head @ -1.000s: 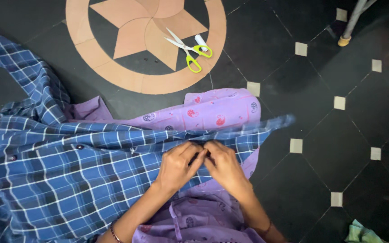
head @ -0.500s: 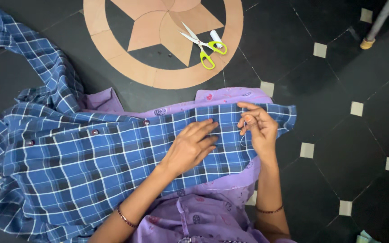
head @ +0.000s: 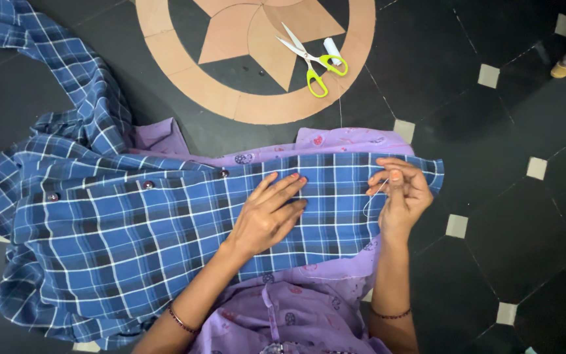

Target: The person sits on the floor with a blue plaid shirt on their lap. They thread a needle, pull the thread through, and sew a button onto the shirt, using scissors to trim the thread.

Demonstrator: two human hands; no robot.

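Observation:
A blue checked shirt [head: 119, 229] with dark buttons lies spread over my lap and the floor, on top of purple printed cloth [head: 335, 141]. My left hand [head: 266, 213] rests flat on the shirt's front, fingers apart, pressing it down. My right hand [head: 401, 193] is near the shirt's right edge, its thumb and fingers pinched on a thin white thread [head: 369, 203] that loops down to the cloth. A needle cannot be made out.
Scissors [head: 309, 62] with yellow-green handles and a small white thread spool [head: 332, 47] lie on the tan star inlay [head: 250, 39] of the dark tiled floor. A metal leg with a tan foot [head: 565, 69] stands at the upper right.
Both hands were together at the shirt's edge; they have parted. My left hand now lies flat on the shirt, and my right hand has drawn the thread out to the right.

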